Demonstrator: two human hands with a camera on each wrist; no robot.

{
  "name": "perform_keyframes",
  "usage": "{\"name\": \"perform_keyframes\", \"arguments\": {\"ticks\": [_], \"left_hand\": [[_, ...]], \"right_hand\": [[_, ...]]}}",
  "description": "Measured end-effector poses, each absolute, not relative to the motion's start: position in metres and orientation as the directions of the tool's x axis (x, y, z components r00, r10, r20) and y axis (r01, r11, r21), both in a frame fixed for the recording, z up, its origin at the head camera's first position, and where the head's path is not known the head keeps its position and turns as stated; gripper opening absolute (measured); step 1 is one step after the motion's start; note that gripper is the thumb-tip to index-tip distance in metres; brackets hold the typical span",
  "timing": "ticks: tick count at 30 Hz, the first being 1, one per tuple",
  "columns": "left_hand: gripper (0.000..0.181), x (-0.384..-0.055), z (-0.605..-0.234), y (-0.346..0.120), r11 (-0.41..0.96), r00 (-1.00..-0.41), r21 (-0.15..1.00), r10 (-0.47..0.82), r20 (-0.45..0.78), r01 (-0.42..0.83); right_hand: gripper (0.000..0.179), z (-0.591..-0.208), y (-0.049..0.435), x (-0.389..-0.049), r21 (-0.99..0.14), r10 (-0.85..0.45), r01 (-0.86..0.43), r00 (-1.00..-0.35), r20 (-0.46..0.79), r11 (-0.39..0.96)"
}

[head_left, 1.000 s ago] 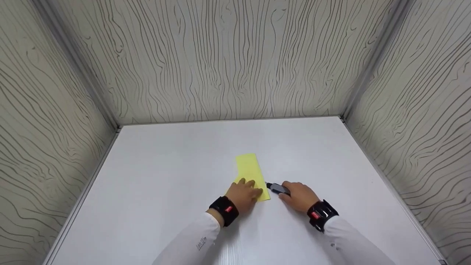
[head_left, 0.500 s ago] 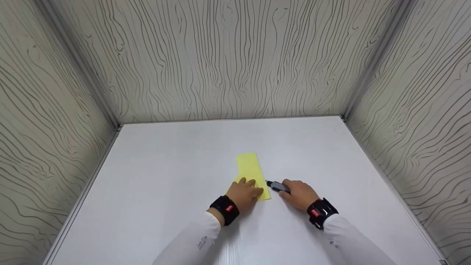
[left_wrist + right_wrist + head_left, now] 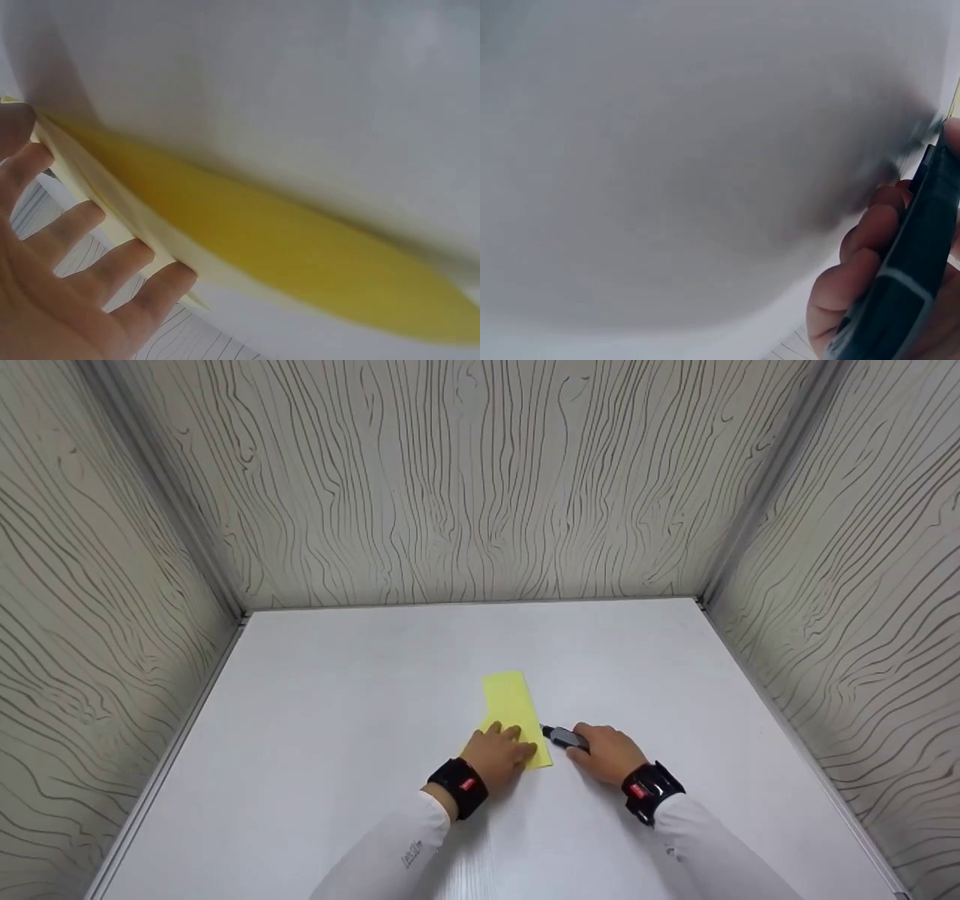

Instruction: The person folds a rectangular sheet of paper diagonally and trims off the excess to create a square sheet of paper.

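A folded sheet of yellow paper (image 3: pixel 510 697) lies on the white table. My left hand (image 3: pixel 495 757) rests on its near part with the fingers spread, hiding some of it. In the left wrist view the fingertips press along the paper's fold, and its layers (image 3: pixel 262 240) gape apart in a curve. My right hand (image 3: pixel 611 754) grips a grey and black utility knife (image 3: pixel 568 738), with fingers curled round the handle (image 3: pixel 907 270). The knife's tip meets the paper's right edge; whether the blade sits between the layers I cannot tell.
The white tabletop (image 3: pixel 360 682) spreads around both hands. Wood-grain panels enclose it: a back wall (image 3: pixel 465 495), a left wall (image 3: pixel 90 645) and a right wall (image 3: pixel 847 645). Metal rails run along the table's sides.
My right hand and the utility knife have shifted slightly forward and to the left along the paper's right edge. My left hand and the paper stay in place.
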State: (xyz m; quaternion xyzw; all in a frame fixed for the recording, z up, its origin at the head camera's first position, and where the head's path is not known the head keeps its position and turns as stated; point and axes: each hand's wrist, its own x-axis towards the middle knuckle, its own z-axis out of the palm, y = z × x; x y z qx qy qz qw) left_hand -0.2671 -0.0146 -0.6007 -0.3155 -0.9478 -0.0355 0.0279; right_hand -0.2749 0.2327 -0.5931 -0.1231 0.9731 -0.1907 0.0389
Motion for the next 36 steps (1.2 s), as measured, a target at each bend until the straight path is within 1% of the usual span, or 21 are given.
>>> {"name": "perform_keyframes", "arguments": {"ticks": [7, 13, 16, 20, 25, 31, 36], "left_hand": [[0.027, -0.269, -0.604, -0.014, 0.801, -0.804, 0.065, 0.591, 0.071, 0.595], [0.023, -0.265, -0.596, -0.015, 0.796, -0.796, 0.045, 0.599, 0.08, 0.604], [0.024, -0.262, -0.589, -0.016, 0.799, -0.801, 0.049, 0.596, 0.06, 0.599], [0.028, -0.26, -0.583, -0.017, 0.8, -0.803, 0.069, 0.596, 0.02, 0.595], [0.03, -0.261, -0.581, -0.019, 0.794, -0.796, 0.075, 0.605, 0.004, 0.604], [0.029, -0.26, -0.588, -0.021, 0.787, -0.791, 0.103, 0.612, 0.0, 0.608], [0.032, -0.259, -0.59, -0.023, 0.771, -0.773, 0.062, 0.634, 0.018, 0.634]], "right_hand": [[0.017, -0.595, 0.234, -0.276, -0.379, -0.252, -0.224, -0.968, -0.023, 0.898], [0.017, -0.595, 0.234, -0.277, -0.387, -0.271, -0.247, -0.963, -0.008, 0.889], [0.017, -0.594, 0.233, -0.278, -0.379, -0.282, -0.262, -0.959, 0.004, 0.887], [0.017, -0.592, 0.232, -0.277, -0.37, -0.279, -0.256, -0.96, -0.009, 0.893], [0.018, -0.589, 0.231, -0.272, -0.365, -0.274, -0.248, -0.961, -0.023, 0.897], [0.018, -0.589, 0.23, -0.259, -0.377, -0.251, -0.22, -0.968, -0.034, 0.9], [0.018, -0.59, 0.229, -0.248, -0.385, -0.233, -0.199, -0.971, -0.045, 0.901]]}}
